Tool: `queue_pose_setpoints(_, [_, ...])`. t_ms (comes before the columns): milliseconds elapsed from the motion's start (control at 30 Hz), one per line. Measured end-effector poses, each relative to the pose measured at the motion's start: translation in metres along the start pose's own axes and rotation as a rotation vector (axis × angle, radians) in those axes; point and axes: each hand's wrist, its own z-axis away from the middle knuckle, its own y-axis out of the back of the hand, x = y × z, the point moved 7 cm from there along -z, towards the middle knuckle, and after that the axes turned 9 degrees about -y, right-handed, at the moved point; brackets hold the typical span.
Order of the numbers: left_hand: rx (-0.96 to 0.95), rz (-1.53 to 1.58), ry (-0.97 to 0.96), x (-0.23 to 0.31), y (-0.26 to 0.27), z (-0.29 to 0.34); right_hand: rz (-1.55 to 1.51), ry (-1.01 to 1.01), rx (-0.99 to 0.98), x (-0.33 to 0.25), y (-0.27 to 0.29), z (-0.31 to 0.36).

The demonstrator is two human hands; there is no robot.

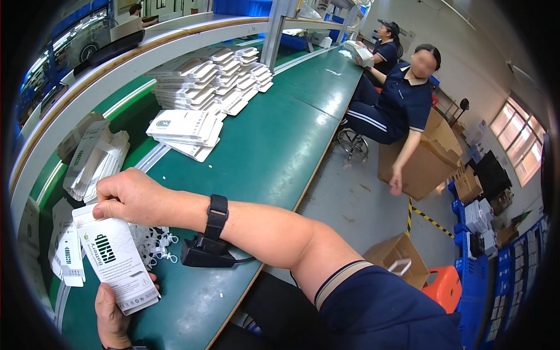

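A white cardboard box point(119, 263) with green and black print is held tilted over the workbench at the lower left. My right hand point(131, 197) pinches its top end, where a flap shows, between thumb and fingers. At the lower end my left hand point(111, 315) grips the box, thumb in front and fingers mostly hidden behind. Beside the box lies a heap of small white plastic clips point(158, 244), partly covered by it. More white boxes point(67, 251) lean to its left. A strap on my right wrist carries a black device point(207, 251).
Piled flat boxes point(211, 81) stand farther along the green bench point(274, 134), with a smaller pile point(185, 129) nearer. Another stack point(98, 154) sits left. A shelf edge point(175, 36) curves above. Two people point(396, 99) sit at the right, near a large carton point(417, 169) and an orange stool point(442, 289).
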Motion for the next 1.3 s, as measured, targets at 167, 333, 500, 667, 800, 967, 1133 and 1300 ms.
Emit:
queue_pose_setpoints(167, [0.025,-0.136,-0.056,-0.012,0.022,-0.005,-0.04,-0.009,0.049,-0.001,0.004,-0.001])
queue_pose_setpoints(333, [0.038,-0.284,-0.131,-0.013,0.033,-0.004,-0.19,0.027,0.02,-0.004,0.0,-0.001])
queue_pose_setpoints(500, [0.302,-0.119,-0.308,-0.006,0.047,-0.004,-0.265,0.005,-0.104,-0.003,-0.024,0.009])
queue_pose_setpoints(667, [0.342,-0.19,-0.353,-0.001,0.044,-0.004,-0.131,0.063,-0.205,-0.01,-0.043,0.019])
queue_pose_setpoints(800, [0.25,-0.265,-0.306,0.001,0.038,-0.002,0.058,-0.006,-0.256,-0.008,-0.043,0.019])
queue_pose_setpoints(967, [0.307,-0.371,-0.292,0.001,0.037,0.0,0.049,-0.009,-0.307,-0.013,-0.036,0.02])
queue_pose_setpoints(1133, [0.339,-0.364,-0.299,0.003,0.035,0.0,0.135,-0.035,-0.318,-0.011,-0.039,0.021])
queue_pose_setpoints(1300, [0.382,-0.314,-0.27,0.001,0.033,-0.003,0.119,-0.012,-0.256,-0.013,-0.039,0.02])
